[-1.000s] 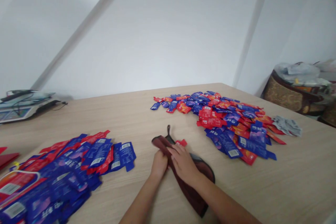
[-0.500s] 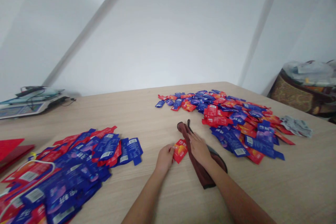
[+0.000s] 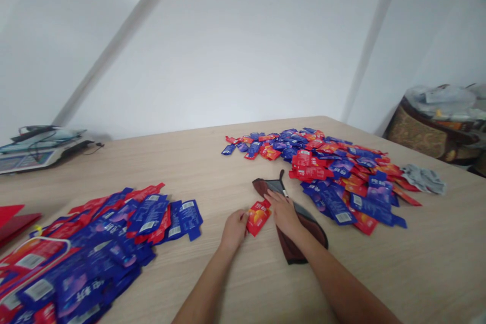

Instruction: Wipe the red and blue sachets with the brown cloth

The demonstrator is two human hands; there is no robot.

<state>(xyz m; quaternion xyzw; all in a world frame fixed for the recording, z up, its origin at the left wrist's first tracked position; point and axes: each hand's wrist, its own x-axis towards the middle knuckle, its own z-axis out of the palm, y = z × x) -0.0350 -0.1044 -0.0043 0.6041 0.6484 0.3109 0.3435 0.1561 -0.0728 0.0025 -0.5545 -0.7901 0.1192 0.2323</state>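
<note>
Plainly, the left hand [image 3: 233, 231] pinches a red packet [image 3: 258, 217]; the right hand [image 3: 284, 213], grip unclear, partly hides brown fabric [image 3: 290, 250].

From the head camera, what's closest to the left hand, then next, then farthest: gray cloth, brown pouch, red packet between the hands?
1. Red packet: touching the left hand, on its right.
2. Brown pouch: farther right, under the right hand.
3. Gray cloth: far right, past the packet pile.
</note>
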